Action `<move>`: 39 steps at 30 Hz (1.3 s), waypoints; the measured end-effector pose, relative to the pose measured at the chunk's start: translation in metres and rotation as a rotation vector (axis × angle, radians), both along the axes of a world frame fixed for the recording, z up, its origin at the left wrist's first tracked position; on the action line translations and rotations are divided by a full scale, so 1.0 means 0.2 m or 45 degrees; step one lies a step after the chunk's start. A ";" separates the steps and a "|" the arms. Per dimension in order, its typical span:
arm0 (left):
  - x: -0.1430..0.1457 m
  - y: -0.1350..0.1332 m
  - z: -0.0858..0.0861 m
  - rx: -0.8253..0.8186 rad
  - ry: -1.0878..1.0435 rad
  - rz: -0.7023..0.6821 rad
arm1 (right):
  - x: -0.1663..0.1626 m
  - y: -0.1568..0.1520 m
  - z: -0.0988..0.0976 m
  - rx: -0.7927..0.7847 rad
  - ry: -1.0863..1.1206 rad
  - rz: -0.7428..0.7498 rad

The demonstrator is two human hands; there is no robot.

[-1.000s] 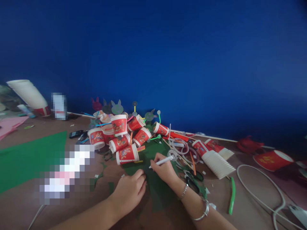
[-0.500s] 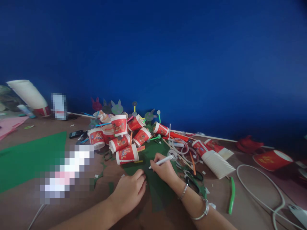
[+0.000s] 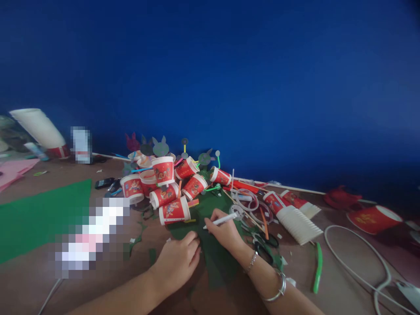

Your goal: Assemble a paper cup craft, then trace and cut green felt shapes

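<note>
My right hand is closed around a white marker pen. The pen slants, with its lower end down at a dark green paper sheet. Against the left edge of that sheet is my left hand, its fingers curled and pressed together and the fingertips partly hidden. Just beyond my hands, red printed paper cups lie in a heap, some tipped over. Paper animal heads with ears rise above the cups. Black-handled scissors lie to the right of my right wrist.
Stacked white cups, clear tubing and a green tube lie on the right, beside a white cable. To the left are a large green sheet and pink paper. A blue wall closes off the back.
Almost nothing differs. The right hand and the pen keep nearly the same place over the green sheet, and the left hand stays where it was.
</note>
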State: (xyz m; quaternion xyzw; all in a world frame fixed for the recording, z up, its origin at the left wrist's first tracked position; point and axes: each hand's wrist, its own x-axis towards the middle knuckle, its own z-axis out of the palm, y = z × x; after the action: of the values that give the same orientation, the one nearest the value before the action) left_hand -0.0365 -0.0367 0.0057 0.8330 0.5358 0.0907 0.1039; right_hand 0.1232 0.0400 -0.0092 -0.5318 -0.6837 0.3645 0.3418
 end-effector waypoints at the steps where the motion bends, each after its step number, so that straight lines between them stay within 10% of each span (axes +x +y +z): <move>1: 0.00 0.00 0.00 -0.004 0.000 0.000 | 0.00 0.00 0.00 -0.001 0.000 0.003; 39: 0.00 -0.01 -0.01 0.015 0.001 0.004 | 0.00 0.00 -0.01 0.020 -0.014 -0.007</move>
State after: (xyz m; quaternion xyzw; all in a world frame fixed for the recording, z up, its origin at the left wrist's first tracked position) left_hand -0.0368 -0.0381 0.0036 0.8328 0.5365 0.0938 0.0987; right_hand 0.1233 0.0405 -0.0104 -0.5331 -0.6869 0.3553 0.3430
